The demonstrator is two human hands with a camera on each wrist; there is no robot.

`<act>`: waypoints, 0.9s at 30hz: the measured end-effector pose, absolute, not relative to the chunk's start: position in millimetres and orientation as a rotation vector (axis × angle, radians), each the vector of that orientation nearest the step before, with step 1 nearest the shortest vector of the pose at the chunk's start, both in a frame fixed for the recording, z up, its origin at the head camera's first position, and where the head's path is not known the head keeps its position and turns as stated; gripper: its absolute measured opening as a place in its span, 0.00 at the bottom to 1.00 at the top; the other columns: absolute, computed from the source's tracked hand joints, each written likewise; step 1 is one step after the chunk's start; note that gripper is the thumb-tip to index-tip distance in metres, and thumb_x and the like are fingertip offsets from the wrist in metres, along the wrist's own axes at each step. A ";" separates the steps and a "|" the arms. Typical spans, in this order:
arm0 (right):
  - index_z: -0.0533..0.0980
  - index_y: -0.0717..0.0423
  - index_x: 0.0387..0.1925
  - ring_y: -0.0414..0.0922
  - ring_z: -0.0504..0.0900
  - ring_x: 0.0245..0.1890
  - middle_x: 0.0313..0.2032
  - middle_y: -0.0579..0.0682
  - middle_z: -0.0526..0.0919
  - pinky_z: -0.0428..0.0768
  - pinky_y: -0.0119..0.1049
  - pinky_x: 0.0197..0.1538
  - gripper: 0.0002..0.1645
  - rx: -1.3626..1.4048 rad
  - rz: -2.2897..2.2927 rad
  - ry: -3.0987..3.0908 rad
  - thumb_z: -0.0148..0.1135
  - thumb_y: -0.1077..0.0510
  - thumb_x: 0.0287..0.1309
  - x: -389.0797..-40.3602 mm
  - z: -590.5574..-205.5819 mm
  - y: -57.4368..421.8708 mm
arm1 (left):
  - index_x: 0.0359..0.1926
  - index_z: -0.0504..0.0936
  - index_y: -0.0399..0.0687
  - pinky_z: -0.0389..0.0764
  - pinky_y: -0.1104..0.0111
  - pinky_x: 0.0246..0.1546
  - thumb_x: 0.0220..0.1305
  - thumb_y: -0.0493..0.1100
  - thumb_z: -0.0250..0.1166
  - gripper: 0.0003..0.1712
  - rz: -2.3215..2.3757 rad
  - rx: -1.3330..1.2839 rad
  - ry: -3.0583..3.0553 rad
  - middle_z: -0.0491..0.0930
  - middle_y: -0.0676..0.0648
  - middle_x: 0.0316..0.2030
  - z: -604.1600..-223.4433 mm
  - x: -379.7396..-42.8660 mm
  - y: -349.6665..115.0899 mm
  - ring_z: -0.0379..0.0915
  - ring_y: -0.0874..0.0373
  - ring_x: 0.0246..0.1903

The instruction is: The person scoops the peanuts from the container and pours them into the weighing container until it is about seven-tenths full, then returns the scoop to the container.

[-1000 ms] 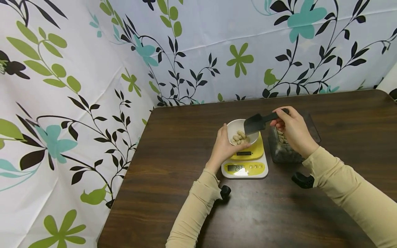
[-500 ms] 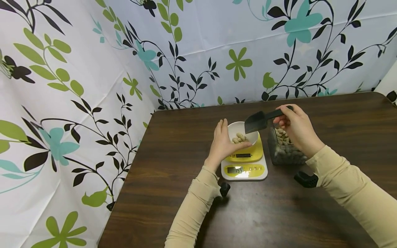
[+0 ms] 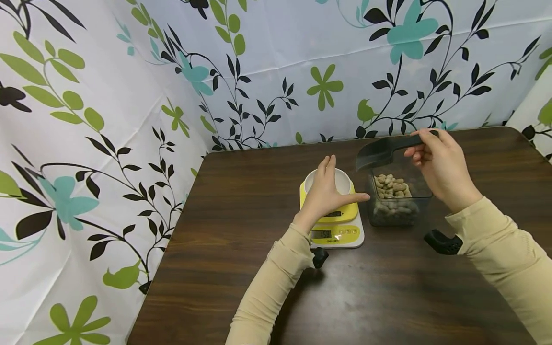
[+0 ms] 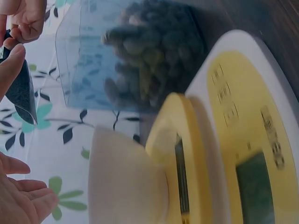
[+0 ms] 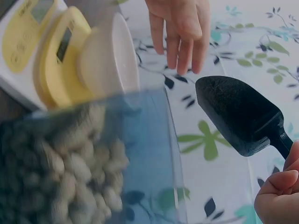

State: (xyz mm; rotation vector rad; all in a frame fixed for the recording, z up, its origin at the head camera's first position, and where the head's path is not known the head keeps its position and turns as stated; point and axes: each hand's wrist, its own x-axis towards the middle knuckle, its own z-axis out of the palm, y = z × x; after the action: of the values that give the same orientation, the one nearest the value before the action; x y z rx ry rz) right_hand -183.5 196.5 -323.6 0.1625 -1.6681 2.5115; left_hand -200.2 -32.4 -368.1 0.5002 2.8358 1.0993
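A white bowl (image 3: 342,181) sits on a yellow and white kitchen scale (image 3: 350,235). My left hand (image 3: 323,197) hovers over the bowl with fingers extended and thumb spread, hiding its contents in the head view. In the left wrist view, a gap shows between these fingers and the bowl's rim. My right hand (image 3: 446,167) grips the handle of a black scoop (image 3: 376,153), held near the back of a clear container (image 3: 394,218) of unshelled peanuts (image 3: 392,186). The scoop's blade (image 5: 238,114) looks empty in the right wrist view.
The container stands right beside the scale on a dark wooden table (image 3: 224,230). Behind the table and along its left side hangs a white leaf-patterned curtain (image 3: 258,43). A black device (image 3: 442,242) sticks out below the right sleeve.
My right hand has drawn the scoop up and right, away from the bowl. My left hand has lifted off the bowl's side and shifted right over it. The scale's readout has changed.
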 end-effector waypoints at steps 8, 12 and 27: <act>0.69 0.60 0.43 0.40 0.72 0.23 0.24 0.49 0.79 0.65 0.28 0.27 0.14 0.145 2.496 -1.558 0.55 0.53 0.63 -184.2 -325.0 223.5 | 0.74 0.39 0.58 0.62 0.57 0.67 0.43 0.69 0.68 0.65 1.111 0.560 2.783 0.41 0.51 0.74 -363.6 -200.5 -11.1 0.43 0.55 0.73; 0.69 0.59 0.43 0.39 0.71 0.24 0.23 0.47 0.79 0.66 0.27 0.28 0.14 0.109 2.426 -1.663 0.54 0.53 0.63 -180.0 -333.9 231.8 | 0.73 0.38 0.61 0.62 0.57 0.67 0.46 0.70 0.66 0.63 1.152 0.578 2.730 0.41 0.52 0.74 -369.1 -196.2 -1.6 0.44 0.56 0.72; 0.72 0.48 0.46 0.32 0.69 0.20 0.19 0.21 0.72 0.63 0.33 0.23 0.18 -0.002 1.151 -2.538 0.48 0.41 0.65 -170.5 -347.7 223.5 | 0.72 0.32 0.67 0.64 0.56 0.65 0.54 0.69 0.60 0.57 1.177 0.603 2.640 0.43 0.47 0.74 -388.9 -189.2 21.5 0.49 0.52 0.71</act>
State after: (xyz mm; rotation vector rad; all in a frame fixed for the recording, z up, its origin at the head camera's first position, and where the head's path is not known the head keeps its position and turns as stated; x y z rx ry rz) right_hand -170.5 223.5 -347.7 -0.0022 -2.5380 1.1511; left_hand -189.2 21.5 -388.9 0.6030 2.6402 1.1773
